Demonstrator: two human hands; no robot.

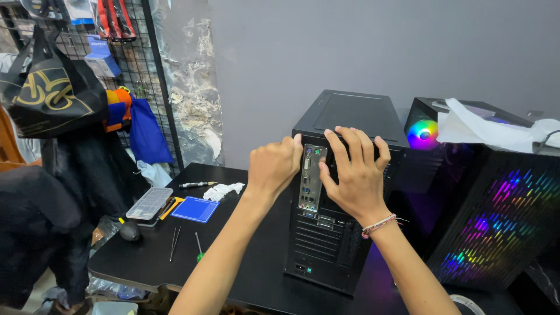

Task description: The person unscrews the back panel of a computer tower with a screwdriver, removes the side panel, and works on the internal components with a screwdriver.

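Under both sets of fingers, black computer case [350, 116] standing upright on dark table [245, 256], rear panel facing out. Right of the fingers, second case [496, 221] lit in rainbow colours. Right hand [354, 175] spread, fingers splayed over the rear top edge. Left hand [273, 166] clenched, pressed against the silver port plate [311, 178]. Far left of the fingers, blue mat [195, 209], tweezers [174, 242].

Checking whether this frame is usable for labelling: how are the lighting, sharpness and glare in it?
Head view: even, soft light, both hands and the black metal computer tower sharp; the round rainbow-lit fan blooms to a glare spot; the neighbouring case's mesh panel glows coloured; straight edges bow slightly near the frame borders.
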